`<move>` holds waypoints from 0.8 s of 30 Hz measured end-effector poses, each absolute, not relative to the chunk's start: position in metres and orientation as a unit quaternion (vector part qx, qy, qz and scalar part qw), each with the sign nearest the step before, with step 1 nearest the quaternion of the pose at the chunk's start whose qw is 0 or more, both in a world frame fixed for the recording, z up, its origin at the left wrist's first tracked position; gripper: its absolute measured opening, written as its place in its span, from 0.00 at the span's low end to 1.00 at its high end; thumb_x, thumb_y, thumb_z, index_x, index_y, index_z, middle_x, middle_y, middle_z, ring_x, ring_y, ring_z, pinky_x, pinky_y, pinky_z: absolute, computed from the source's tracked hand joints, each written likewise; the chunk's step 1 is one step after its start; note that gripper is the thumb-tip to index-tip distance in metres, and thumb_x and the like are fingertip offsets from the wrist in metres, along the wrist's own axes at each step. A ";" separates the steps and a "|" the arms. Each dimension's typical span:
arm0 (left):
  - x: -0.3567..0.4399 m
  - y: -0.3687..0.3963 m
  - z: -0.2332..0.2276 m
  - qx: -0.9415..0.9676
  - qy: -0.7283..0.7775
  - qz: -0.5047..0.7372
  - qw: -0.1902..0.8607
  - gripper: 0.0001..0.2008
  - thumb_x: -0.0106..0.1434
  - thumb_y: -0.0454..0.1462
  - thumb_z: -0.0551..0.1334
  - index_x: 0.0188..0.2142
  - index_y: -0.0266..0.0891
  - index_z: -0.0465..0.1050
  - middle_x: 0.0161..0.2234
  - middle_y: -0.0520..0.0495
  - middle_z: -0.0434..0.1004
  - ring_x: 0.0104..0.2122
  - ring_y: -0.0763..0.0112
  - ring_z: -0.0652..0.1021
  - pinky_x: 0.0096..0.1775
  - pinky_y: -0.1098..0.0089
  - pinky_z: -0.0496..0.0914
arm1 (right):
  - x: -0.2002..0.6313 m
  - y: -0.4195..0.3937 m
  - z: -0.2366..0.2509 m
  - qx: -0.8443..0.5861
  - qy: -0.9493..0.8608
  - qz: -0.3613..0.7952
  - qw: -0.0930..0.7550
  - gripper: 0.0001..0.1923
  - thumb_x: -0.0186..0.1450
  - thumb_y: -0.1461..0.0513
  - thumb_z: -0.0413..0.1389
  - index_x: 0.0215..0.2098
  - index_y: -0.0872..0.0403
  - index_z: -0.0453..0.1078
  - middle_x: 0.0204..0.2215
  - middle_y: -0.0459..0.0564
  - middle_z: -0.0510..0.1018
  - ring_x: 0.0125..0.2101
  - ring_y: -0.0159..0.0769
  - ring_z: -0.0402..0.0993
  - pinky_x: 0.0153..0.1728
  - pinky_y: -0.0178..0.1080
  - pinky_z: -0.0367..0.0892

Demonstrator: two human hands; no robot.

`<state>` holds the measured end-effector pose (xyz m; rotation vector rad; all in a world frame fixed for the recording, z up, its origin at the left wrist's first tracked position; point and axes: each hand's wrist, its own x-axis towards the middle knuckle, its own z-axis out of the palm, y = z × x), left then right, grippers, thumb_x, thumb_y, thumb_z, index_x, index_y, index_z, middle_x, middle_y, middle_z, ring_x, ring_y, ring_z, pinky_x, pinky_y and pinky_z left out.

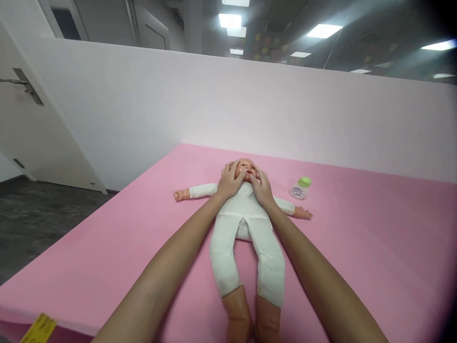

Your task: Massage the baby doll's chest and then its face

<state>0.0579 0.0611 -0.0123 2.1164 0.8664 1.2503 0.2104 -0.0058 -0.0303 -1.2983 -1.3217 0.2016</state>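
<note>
A baby doll lies on its back on a pink-covered table, legs toward me and arms spread out sideways. Its body is white cloth; the head, hands and feet are skin-toned plastic. My left hand cups one side of the doll's head, fingers wrapped round the cheek and thumb near the mouth. On the opposite side, my right hand holds the head the same way, its thumb by the chin. Both palms cover the sides of the head, so the ears are hidden.
To the right of the doll stands a small clear bottle with a green cap. A white wall with glass above it runs behind the table. At the left are a door and dark floor. A yellow tag shows at the near left edge.
</note>
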 end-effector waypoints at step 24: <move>0.058 0.060 -0.012 0.781 0.322 0.464 0.269 0.27 0.74 0.49 0.57 0.69 0.46 0.64 0.65 0.40 0.65 0.66 0.52 0.67 0.69 0.52 0.61 | 0.210 -0.005 -0.031 -0.559 -0.560 0.092 0.604 0.30 0.72 0.50 0.54 0.69 0.48 0.66 0.68 0.57 0.69 0.68 0.48 0.63 0.70 0.54 0.59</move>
